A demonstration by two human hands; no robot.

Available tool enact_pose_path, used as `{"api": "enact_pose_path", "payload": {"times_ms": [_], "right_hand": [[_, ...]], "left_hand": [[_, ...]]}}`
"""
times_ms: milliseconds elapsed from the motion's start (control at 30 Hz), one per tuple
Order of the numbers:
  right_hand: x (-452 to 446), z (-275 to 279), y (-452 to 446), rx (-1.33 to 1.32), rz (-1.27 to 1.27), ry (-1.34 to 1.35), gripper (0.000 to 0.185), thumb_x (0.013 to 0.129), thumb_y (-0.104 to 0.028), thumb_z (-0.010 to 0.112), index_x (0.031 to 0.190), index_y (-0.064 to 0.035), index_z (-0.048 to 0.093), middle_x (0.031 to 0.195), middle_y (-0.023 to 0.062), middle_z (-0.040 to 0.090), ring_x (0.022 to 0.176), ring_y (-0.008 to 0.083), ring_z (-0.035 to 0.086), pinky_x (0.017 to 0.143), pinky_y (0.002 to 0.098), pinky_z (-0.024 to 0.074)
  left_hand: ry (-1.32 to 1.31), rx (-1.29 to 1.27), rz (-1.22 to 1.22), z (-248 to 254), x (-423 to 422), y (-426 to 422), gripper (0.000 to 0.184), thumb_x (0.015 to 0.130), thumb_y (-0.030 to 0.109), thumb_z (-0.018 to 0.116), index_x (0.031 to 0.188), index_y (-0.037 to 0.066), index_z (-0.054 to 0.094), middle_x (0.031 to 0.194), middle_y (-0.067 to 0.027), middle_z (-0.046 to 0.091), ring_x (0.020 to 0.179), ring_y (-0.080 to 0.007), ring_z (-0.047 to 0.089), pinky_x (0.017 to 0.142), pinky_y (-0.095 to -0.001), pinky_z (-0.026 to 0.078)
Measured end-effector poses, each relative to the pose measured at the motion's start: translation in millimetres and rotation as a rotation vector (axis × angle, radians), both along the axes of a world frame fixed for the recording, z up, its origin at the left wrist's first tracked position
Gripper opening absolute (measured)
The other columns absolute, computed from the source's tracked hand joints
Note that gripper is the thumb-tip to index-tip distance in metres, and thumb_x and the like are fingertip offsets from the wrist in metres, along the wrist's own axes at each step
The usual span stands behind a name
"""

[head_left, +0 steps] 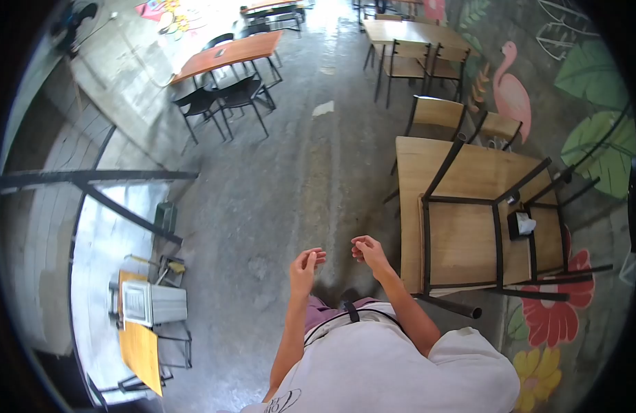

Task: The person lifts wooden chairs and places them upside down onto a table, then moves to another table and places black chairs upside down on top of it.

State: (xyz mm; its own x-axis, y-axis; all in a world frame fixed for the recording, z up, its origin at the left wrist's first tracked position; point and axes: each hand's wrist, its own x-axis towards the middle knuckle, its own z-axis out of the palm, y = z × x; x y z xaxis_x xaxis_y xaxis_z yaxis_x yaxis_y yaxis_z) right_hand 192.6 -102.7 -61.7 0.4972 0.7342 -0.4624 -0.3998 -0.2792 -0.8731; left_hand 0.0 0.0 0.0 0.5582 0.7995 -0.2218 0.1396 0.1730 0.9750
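In front of my waist, my left hand is held in the air over the grey floor. Its fingers are loosely bent, with nothing in them. My right hand hovers a short way to the right, also holding nothing, its fingers half curled. The two hands are apart and touch no furniture. Nearest to my right hand is a wooden table, on which upturned chairs with black metal legs rest. A black tissue holder with white tissue shows among those legs.
An orange table with black chairs stands ahead left; another wooden table with chairs stands ahead right. At lower left, a grey bin is beside a yellow wooden tabletop. A black metal frame juts in from the left.
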Motion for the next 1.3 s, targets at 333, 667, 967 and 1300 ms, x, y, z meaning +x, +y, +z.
{"api": "enact_pose_path", "payload": {"times_ms": [333,667,967,1300], "right_hand": [[13,-6,114,-0.041,-0.353,-0.023,0.018,0.096,-0.018,0.053,0.107,-0.0075,0.063,0.085,0.0026,0.065,0.074,0.0118,0.061,0.064,0.0274,0.0478],[28,56,278,0.138,-0.644,-0.154,0.019,0.095,-0.014,0.053,0.111,-0.0062,0.061,0.084,0.0035,0.065,0.073,0.0131,0.063,0.063,0.0273,0.0496],[79,62,350,0.147,-0.734,-0.186,0.018,0.095,-0.013,0.053,0.109,-0.0069,0.061,0.083,0.0033,0.065,0.071,0.0123,0.062,0.063,0.0261,0.0494],[245,53,447,0.254,-0.816,-0.112,0.016,0.093,-0.012,0.054,0.106,-0.007,0.062,0.084,0.0027,0.064,0.072,0.0113,0.062,0.063,0.0255,0.0492]], "left_hand": [[-0.015,-0.14,-0.405,-11,52,147,0.028,0.101,0.02,0.052,0.117,0.001,0.065,0.103,-0.0096,0.072,0.091,-0.0157,0.068,0.08,-0.0266,0.05],[-0.146,-0.097,-0.489,18,110,323,0.028,0.101,0.02,0.052,0.118,0.002,0.064,0.104,-0.0101,0.071,0.092,-0.0156,0.067,0.082,-0.0271,0.05],[-0.092,-0.183,-0.547,15,170,389,0.028,0.102,0.018,0.05,0.118,0.0,0.063,0.105,-0.0118,0.071,0.094,-0.0168,0.067,0.084,-0.029,0.052],[0.0,-0.069,-0.56,20,322,490,0.029,0.101,0.025,0.05,0.115,0.005,0.065,0.103,-0.0078,0.072,0.092,-0.0154,0.068,0.08,-0.0276,0.048]]}}
